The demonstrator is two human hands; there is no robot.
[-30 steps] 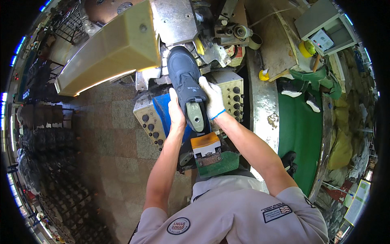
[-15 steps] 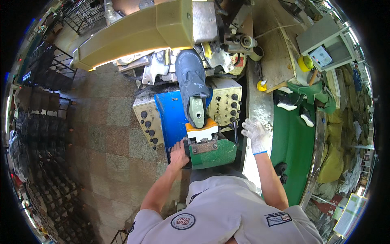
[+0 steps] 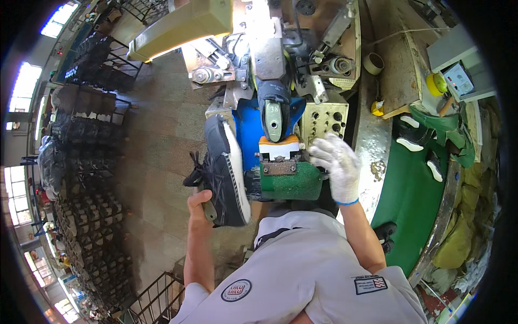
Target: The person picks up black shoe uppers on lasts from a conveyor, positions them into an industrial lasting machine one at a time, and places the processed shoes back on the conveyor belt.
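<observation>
My left hand (image 3: 199, 204), bare, grips the heel end of a dark lace-up shoe (image 3: 218, 167) with a white sole. This shoe stands toe away from me, left of the machine, its sole side turned to the right. My right hand (image 3: 337, 168), in a white knitted glove, holds nothing, fingers outstretched beside the machine's green guard (image 3: 291, 181). In the machine sits a second dark shoe upper (image 3: 271, 92) on a pale green last (image 3: 273, 123). The metal head (image 3: 268, 59) covers its toe, and an orange-and-white pad (image 3: 279, 147) lies below its heel.
Right of the machine is a control panel (image 3: 324, 121) with black knobs. Beyond a metal ledge, a green conveyor belt (image 3: 391, 202) carries several shoes. A beige cover (image 3: 183, 29) juts out upper left. Racks of dark shoes (image 3: 91, 210) line the far left.
My left hand has left the machine's side and now holds a shoe. The metal head now covers the mounted shoe's toe. My gloved right hand is closer to the green guard. The view has shifted.
</observation>
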